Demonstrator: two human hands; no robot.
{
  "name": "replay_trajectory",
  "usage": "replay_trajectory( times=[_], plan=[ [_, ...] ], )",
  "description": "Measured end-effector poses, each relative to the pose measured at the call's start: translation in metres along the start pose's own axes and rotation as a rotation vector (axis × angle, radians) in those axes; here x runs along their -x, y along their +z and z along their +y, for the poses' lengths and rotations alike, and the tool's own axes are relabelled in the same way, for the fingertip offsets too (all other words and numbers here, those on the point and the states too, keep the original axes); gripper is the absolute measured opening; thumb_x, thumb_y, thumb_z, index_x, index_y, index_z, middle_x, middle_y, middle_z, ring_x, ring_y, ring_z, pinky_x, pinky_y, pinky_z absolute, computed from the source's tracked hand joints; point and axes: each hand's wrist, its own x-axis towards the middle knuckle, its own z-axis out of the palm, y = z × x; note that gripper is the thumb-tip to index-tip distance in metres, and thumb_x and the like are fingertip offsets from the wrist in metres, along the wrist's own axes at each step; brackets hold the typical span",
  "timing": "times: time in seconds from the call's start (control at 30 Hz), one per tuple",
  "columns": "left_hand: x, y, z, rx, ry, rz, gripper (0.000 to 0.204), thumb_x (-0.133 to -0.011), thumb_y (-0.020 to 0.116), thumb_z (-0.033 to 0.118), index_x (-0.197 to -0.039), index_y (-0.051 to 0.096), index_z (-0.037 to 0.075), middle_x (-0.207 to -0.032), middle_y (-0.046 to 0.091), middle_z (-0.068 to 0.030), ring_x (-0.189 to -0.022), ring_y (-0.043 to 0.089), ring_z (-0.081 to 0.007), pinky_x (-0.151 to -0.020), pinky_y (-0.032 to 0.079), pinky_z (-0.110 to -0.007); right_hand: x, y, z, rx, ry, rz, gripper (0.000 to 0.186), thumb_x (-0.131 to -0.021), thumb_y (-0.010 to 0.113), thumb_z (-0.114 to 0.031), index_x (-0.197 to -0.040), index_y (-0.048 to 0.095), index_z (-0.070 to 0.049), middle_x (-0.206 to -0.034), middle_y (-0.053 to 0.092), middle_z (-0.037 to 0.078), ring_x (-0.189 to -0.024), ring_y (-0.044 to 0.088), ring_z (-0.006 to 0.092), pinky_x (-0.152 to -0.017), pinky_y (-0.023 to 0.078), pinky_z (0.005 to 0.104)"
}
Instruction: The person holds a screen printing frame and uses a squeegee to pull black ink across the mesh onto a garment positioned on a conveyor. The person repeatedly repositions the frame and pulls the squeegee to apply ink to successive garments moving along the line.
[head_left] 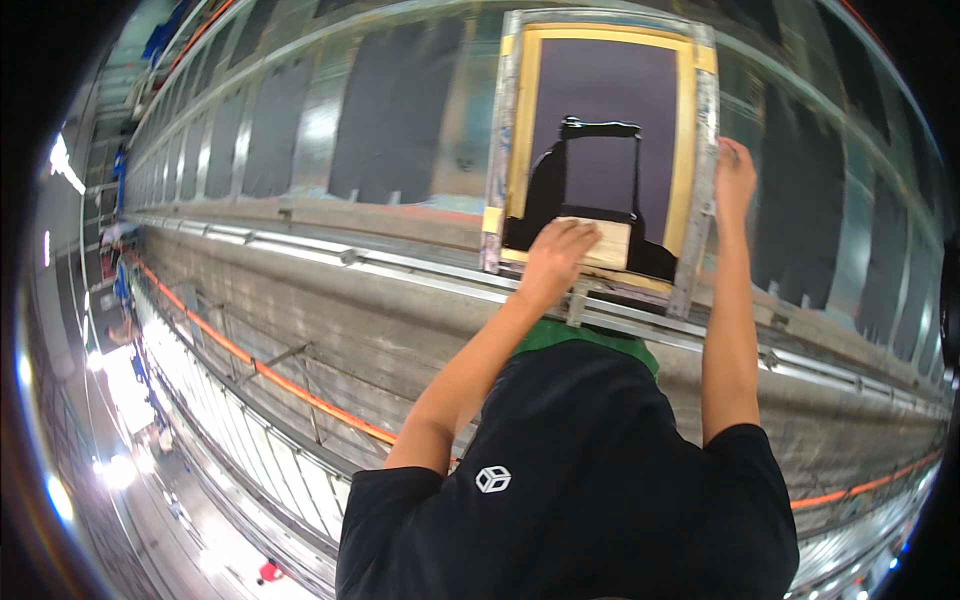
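Frame is the big one: it lies over the tabletop at the near edge, and a sideways shove from the right hand could knock it out of line. Right fingers are at its right edge; can't tell if they grasp it or just rest there. Mesh next: thin black film left on it could dry and clog, I'd guess. Ink sits in both near corners, more on the left, up by the yellow tape; a hard push there could carry it over onto the frame. Squeegee is inside the near end, between those two pools. Left hand grasps it toward its left end, fingers wrapped over the top, so load is probably lopsided: streaks, or the right end lifting. Those fingers are close to wet ink; a slip would dirty them, then whatever they touch.

Room: long, industrial, bright lights lower left, orange pipe running along the near side. Tabletop: very long, shiny, with a row of dark sheets, glossy strips between. Metal rail follows its near edge; small bracket on it, just below the frame.
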Motion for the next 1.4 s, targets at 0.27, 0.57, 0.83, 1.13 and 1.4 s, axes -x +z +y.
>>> replay_trajectory(
  times=[0.27, 0.57, 0.83, 1.13, 1.4],
  plan=[
    [0.051, -0.128, -0.134, -0.033, -0.148, 0.023, 0.056, -0.065, 0.066, -0.008, -0.118, 0.069, 0.005, -0.124, 0.069, -0.0097, -0.119, 0.06, -0.0319, -0.104, 0.047, -0.044, 0.09, 0.179, -0.084, -0.147, -0.003, -0.048, 0.02, -0.102, 0.059, -0.024, -0.107, 0.071, -0.009, -0.065, 0.054, 0.001, -0.059, 0.047, 0.0099, -0.059, 0.042, 0.0298],
    [0.094, -0.242, -0.281, -0.057, -0.16, -0.015, 0.05, -0.069, 0.063, -0.008, -0.116, 0.071, 0.005, -0.121, 0.07, -0.0079, -0.117, 0.06, -0.0306, -0.102, 0.047, -0.045, 0.166, 0.34, -0.143, -0.038, 0.068, -0.044, 0.02, -0.102, 0.057, -0.026, -0.11, 0.069, -0.012, -0.061, 0.054, 0.006, -0.056, 0.049, 0.016, -0.059, 0.041, 0.0363],
    [0.126, -0.265, -0.295, -0.066, -0.164, -0.062, 0.055, -0.069, 0.064, -0.009, -0.12, 0.071, 0.008, -0.127, 0.068, -0.0073, -0.118, 0.061, -0.0315, -0.108, 0.045, -0.047, 0.174, 0.361, -0.156, 0.075, 0.113, -0.031, 0.02, -0.101, 0.057, -0.025, -0.11, 0.069, -0.011, -0.063, 0.056, 0.01, -0.059, 0.054, 0.0225, -0.064, 0.045, 0.0407],
    [0.059, -0.258, -0.337, -0.1, -0.107, -0.009, 0.042, -0.074, 0.064, -0.008, -0.11, 0.074, 0.009, -0.114, 0.073, -0.0077, -0.108, 0.066, -0.0317, -0.1, 0.051, -0.044, 0.171, 0.361, -0.151, 0.192, 0.163, -0.1, 0.024, -0.102, 0.053, -0.03, -0.112, 0.067, -0.013, -0.073, 0.066, 0.019, -0.076, 0.066, 0.0402, -0.074, 0.049, 0.0491],
    [-0.054, -0.263, -0.376, -0.14, -0.099, -0.082, 0.037, -0.075, 0.062, -0.006, -0.106, 0.074, 0.008, -0.109, 0.073, -0.0108, -0.102, 0.066, -0.0329, -0.093, 0.053, -0.042, 0.173, 0.364, -0.16, 0.117, 0.164, -0.077, 0.024, -0.102, 0.054, -0.029, -0.112, 0.067, -0.012, -0.071, 0.065, 0.018, -0.074, 0.066, 0.0383, -0.073, 0.048, 0.0495]
  ],
)
